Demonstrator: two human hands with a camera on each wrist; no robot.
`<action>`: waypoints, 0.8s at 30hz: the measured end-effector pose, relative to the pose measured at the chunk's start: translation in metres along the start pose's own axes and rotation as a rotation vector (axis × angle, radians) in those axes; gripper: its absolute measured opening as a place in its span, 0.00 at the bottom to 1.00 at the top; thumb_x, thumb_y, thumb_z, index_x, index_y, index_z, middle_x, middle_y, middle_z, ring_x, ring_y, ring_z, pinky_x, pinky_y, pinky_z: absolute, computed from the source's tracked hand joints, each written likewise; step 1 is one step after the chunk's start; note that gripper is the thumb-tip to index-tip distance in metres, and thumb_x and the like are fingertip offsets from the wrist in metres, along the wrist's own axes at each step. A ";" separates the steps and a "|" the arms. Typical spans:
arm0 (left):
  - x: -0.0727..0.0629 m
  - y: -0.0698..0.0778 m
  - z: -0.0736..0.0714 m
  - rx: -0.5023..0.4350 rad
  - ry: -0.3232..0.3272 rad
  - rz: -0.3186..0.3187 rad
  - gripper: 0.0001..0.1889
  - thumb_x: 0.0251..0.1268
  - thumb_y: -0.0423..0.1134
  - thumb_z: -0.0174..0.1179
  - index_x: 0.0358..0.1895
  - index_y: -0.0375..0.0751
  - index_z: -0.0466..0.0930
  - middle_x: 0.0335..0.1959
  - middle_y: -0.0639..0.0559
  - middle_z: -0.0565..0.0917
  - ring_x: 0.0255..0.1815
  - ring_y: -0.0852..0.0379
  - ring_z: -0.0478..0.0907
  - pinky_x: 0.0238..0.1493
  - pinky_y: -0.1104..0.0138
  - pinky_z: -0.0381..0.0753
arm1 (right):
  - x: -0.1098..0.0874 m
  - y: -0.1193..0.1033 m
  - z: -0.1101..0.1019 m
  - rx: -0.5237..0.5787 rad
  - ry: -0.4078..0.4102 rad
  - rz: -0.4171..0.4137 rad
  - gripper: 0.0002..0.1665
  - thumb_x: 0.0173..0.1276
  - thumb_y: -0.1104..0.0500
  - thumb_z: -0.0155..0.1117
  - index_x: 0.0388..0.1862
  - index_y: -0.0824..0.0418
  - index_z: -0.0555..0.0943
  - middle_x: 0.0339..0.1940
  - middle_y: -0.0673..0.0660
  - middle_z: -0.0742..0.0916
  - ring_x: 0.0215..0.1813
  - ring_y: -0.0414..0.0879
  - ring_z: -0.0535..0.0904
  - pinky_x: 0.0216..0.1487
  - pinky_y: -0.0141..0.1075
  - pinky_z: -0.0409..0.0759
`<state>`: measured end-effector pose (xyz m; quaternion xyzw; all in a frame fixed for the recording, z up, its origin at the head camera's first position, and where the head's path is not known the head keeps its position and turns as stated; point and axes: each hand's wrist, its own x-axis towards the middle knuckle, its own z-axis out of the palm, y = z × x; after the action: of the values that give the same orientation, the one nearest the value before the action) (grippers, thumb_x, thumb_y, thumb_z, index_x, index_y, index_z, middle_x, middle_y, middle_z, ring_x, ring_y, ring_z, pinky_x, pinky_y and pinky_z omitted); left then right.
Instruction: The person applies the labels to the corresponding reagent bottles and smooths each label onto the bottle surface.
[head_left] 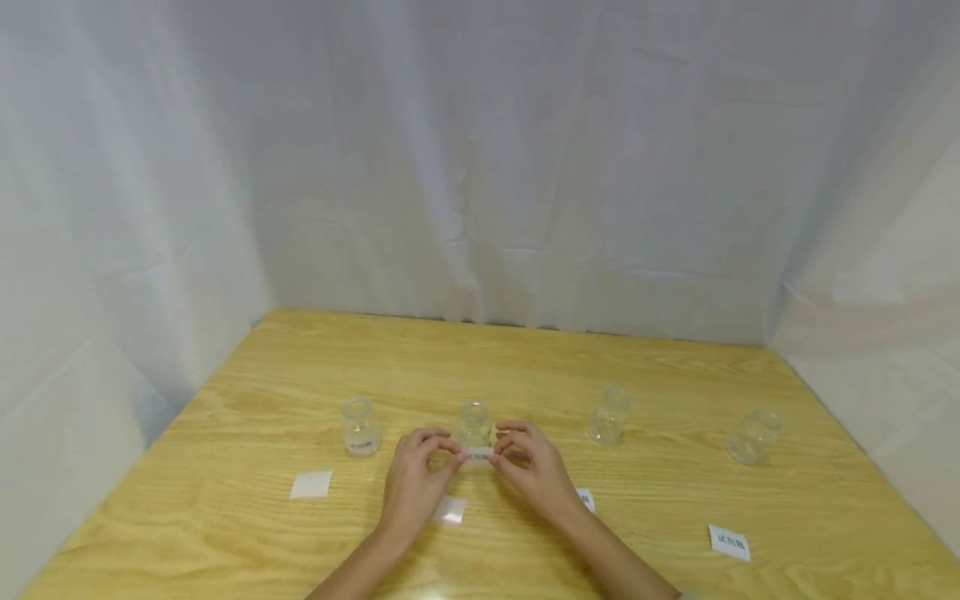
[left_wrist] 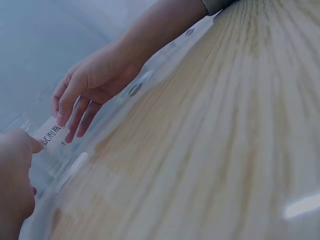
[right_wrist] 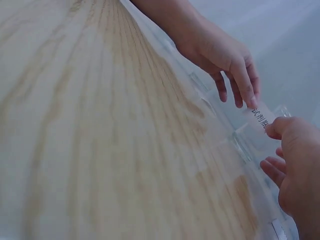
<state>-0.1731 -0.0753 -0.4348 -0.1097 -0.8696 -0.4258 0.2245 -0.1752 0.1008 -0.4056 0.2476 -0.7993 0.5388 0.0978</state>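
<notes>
A small white label (head_left: 478, 455) with dark printed characters is stretched between my two hands, in front of a clear glass bottle (head_left: 474, 419). My left hand (head_left: 417, 473) pinches its left end between thumb and fingertip. At the other end, my right hand (head_left: 534, 468) pinches it the same way. Both wrist views show the label (left_wrist: 51, 134) held taut, its print facing me. Whether it touches the bottle, I cannot tell. Beneath my left hand lies a blank glossy paper piece (head_left: 450, 509).
Left of my hands stands a glass bottle (head_left: 361, 429) bearing a label, with a blank paper (head_left: 311, 484) before it. Two more bottles, one nearer (head_left: 608, 416) and one farther right (head_left: 753, 435), stand to the right. Printed labels (head_left: 729, 542) lie on the wooden table (head_left: 420, 354). White curtains surround it.
</notes>
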 end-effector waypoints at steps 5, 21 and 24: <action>0.003 -0.004 0.001 -0.068 -0.036 -0.015 0.04 0.52 0.35 0.67 0.31 0.42 0.81 0.50 0.43 0.78 0.52 0.42 0.73 0.52 0.50 0.71 | 0.003 0.004 0.002 0.010 -0.002 -0.020 0.04 0.57 0.74 0.63 0.29 0.71 0.77 0.49 0.72 0.76 0.48 0.63 0.75 0.47 0.48 0.76; 0.006 -0.010 0.005 -0.226 -0.112 -0.005 0.03 0.57 0.30 0.60 0.33 0.37 0.76 0.51 0.37 0.77 0.42 0.46 0.79 0.44 0.64 0.77 | 0.006 0.046 0.009 0.004 -0.001 -0.006 0.03 0.61 0.66 0.64 0.31 0.66 0.79 0.50 0.59 0.79 0.49 0.53 0.77 0.45 0.33 0.77; 0.006 -0.010 0.005 -0.227 -0.109 -0.007 0.03 0.57 0.30 0.60 0.32 0.37 0.75 0.51 0.37 0.77 0.43 0.46 0.79 0.44 0.65 0.78 | 0.006 0.043 0.010 -0.018 0.004 0.005 0.02 0.61 0.67 0.64 0.30 0.66 0.78 0.50 0.59 0.79 0.48 0.52 0.78 0.45 0.34 0.77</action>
<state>-0.1839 -0.0778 -0.4417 -0.1546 -0.8271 -0.5157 0.1614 -0.2012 0.1029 -0.4417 0.2437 -0.8046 0.5322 0.1003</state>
